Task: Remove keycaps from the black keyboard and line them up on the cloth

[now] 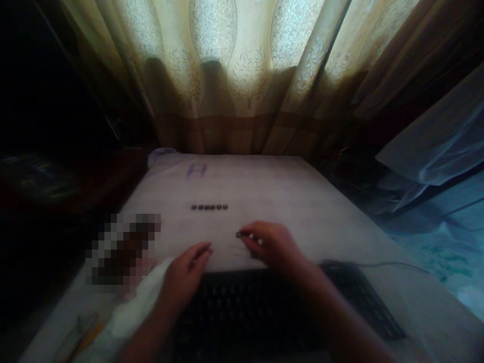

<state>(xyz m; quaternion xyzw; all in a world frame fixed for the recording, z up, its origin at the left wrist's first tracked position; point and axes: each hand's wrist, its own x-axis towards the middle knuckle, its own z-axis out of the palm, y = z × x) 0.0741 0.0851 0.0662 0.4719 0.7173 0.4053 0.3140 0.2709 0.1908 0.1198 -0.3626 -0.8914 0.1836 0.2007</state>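
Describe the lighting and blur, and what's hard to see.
Head view: bright light glows through the curtain, the far left near black; head view: the keyboard is too dark and soft to read; head view: the small piece in the right hand looks blurred; head view: blocky mosaic hides part of the table at left.

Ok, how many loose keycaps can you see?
7: six keycaps in one row on the pale tabletop, and one held keycap pinched by the right hand. Others could be hidden under the left hand.
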